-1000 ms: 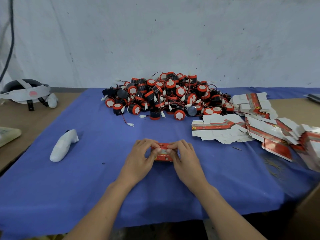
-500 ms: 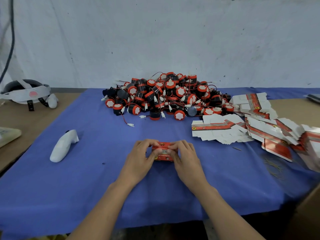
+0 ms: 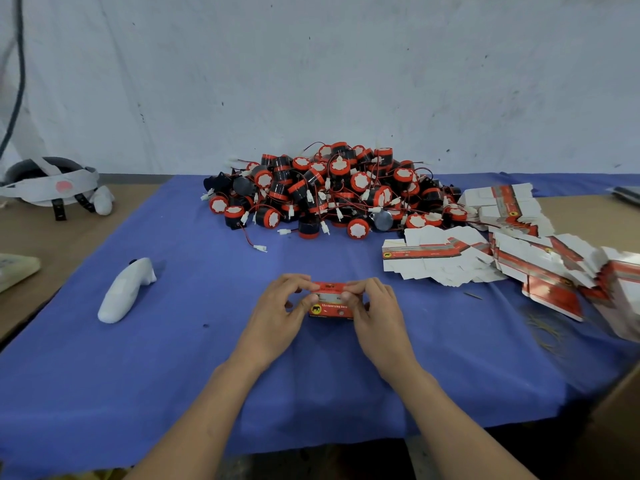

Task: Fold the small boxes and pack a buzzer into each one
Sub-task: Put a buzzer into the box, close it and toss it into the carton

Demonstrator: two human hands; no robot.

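Observation:
A small red box with a yellow emblem and white lettering sits on the blue cloth in the middle of the table. My left hand grips its left end and my right hand grips its right end, fingertips of both pinching the top flap. A big pile of black-and-red buzzers with red wires and white plugs lies behind. Flat unfolded box blanks spread in heaps to the right. Whatever is inside the box is hidden.
A white controller lies on the cloth at the left. A headset with straps rests on the bare brown tabletop at far left. More box blanks reach the right edge. A cardboard corner shows at bottom right.
Both hands stay at the red box; the fingertips have shifted slightly along the top flap. The box has hardly moved on the cloth.

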